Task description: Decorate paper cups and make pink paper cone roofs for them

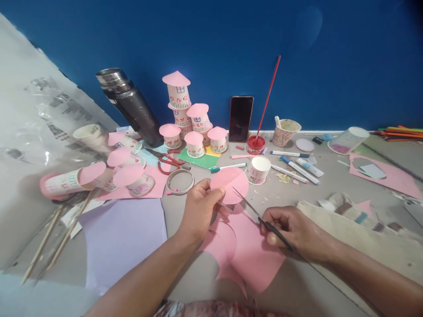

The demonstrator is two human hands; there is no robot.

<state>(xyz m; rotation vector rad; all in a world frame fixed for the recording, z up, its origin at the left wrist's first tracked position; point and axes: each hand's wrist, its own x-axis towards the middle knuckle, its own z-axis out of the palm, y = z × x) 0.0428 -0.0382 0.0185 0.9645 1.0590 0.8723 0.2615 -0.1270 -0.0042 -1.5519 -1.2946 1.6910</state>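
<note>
My left hand (pixel 205 202) pinches a round pink paper disc (pixel 233 185) by its left edge, above the table. In my right hand (pixel 291 231) is a pair of scissors (pixel 274 229) with dark handles; the blades point up and left, their tips over the disc. Beneath both hands lie pink paper offcuts (pixel 251 259), one with a curved cut-out edge. Just behind the disc stands a small white paper cup (pixel 258 171) with purple drawing on it. Farther back, decorated paper cups with pink cone roofs (pixel 176 79) are stacked and grouped like little houses.
A lilac sheet (pixel 127 242) and more roofed cups (pixel 132 178) lie left. Red-handled scissors (pixel 165 163) and a tape roll (pixel 180 181) sit behind my left hand. A dark flask (pixel 132 105), a phone (pixel 241 119) and a red pot (pixel 256 144) line the blue wall. Several markers (pixel 291 174) lie right.
</note>
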